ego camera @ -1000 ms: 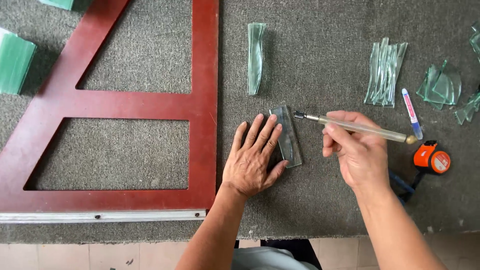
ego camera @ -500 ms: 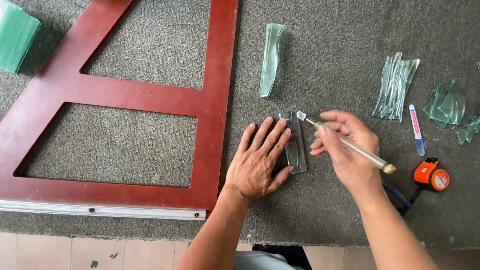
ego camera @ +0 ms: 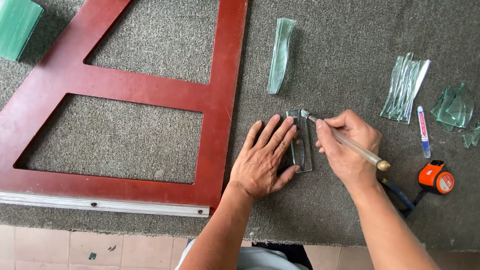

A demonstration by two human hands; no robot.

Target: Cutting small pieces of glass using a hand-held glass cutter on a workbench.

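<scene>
- Small rectangular glass piece [ego camera: 301, 142] is lying flat on the grey carpeted bench top [ego camera: 350, 215], between the 2 hands, its long side running away from the person.
- Left hand [ego camera: 265, 160] is pressing down on the glass piece's left part, palm flat, fingers spread and pointing away; fingertips are overlapping the glass edge.
- Right hand [ego camera: 347, 147] is gripping a glass cutter [ego camera: 345, 140] pen-style, fingers closed round its clear barrel; brass end is sticking out toward the wrist side.
- Cutter head is sitting at the far corner of the glass piece, touching or just above it; contact cannot be told.
- Curved glass strip [ego camera: 280, 55] is lying beyond the left hand's fingertips, well apart.
- Bundle of narrow glass offcuts [ego camera: 405, 87] is lying beyond and to the right of the right hand.
- White-and-blue marker [ego camera: 423, 131] is lying just right of the right hand; green-tinted shards [ego camera: 455, 107] are lying further right.
- Orange tape measure [ego camera: 436, 179] is sitting right of the right wrist, with blue-handled pliers [ego camera: 397, 192] partly hidden under the forearm.
- Red wooden frame [ego camera: 220, 75] is lying left of the left hand, close beside it.
</scene>
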